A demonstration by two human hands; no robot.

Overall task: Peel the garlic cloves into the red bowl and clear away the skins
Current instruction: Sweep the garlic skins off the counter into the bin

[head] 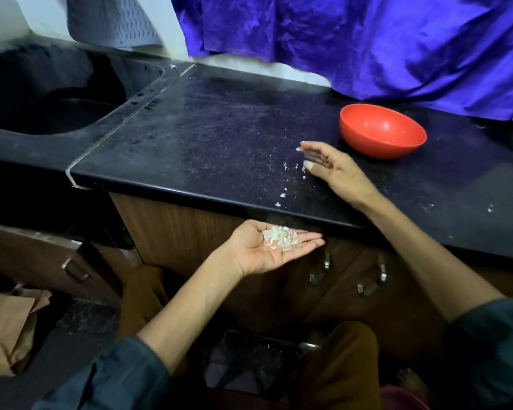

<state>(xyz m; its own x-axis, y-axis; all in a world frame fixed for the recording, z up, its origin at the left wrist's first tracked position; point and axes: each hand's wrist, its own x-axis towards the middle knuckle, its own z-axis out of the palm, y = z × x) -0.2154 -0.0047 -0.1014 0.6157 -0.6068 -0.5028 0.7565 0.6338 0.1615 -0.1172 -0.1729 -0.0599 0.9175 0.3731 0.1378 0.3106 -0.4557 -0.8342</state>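
Observation:
The red bowl (382,130) stands on the black countertop (219,137) at the right, near the purple cloth. My right hand (329,167) lies on its edge on the counter just left of the bowl, fingers straight, touching the surface. Small bits of garlic skin (283,196) trail from it toward the counter's front edge. My left hand (273,247) is held palm up just below that edge, flat, carrying a small heap of garlic skins (280,236). What lies inside the bowl is hard to make out.
A black sink (51,110) lies at the left. A purple cloth (367,39) hangs over the back of the counter. Wooden cabinet doors with metal handles (320,270) are below. A brown paper bag (9,329) sits on the floor at the left.

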